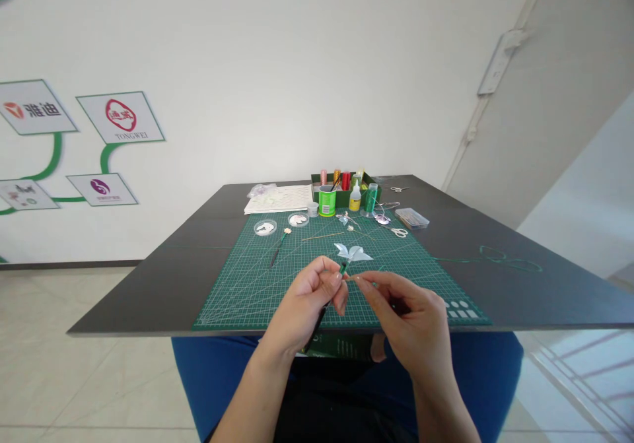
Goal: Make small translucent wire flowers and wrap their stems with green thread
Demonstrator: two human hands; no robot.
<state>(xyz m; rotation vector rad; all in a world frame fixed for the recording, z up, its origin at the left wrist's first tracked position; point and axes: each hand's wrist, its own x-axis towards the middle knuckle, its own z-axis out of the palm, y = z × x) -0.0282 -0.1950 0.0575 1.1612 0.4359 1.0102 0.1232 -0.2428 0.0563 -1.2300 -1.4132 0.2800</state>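
Pale-blue flower (352, 253) stands just beyond the left hand (319, 286), its green-wrapped stem (343, 268) pinched between thumb and fingers. The long axis slants: petals away from the person and a little to the right, the dark lower end of the stem running back toward the lap and to the left, under the palm. The left hand is the nearer one, closed directly on the stem. The right hand (413, 314) comes in from the right, thumb and forefinger pressed together on a thin strand (352, 278) that reaches toward the stem, roughly crosswise to it; whether it already touches the wrapping is too small to tell. The petals are thin, pointed and slightly glossy, spread like a small star.

Beneath lies a green cutting mat (238, 298), matt, with a fine white grid. On it, left of the bloom, rests a second stem topped by a pale, knobbly flower head (288, 232); beyond that sit two shallow round dishes, and a slender tan stick (321, 236) lies nearly crosswise. Farther back stand a bright green cylindrical can (327, 203), a translucent glue bottle (355, 199) with a yellow label, and a spool of green thread (371, 197). White-handled scissors (399, 232) and a clear flat plastic box (412, 218) lie to the right. Past the mat's right edge, loose green thread (510, 266) loops over the smooth dark tabletop (158, 284).
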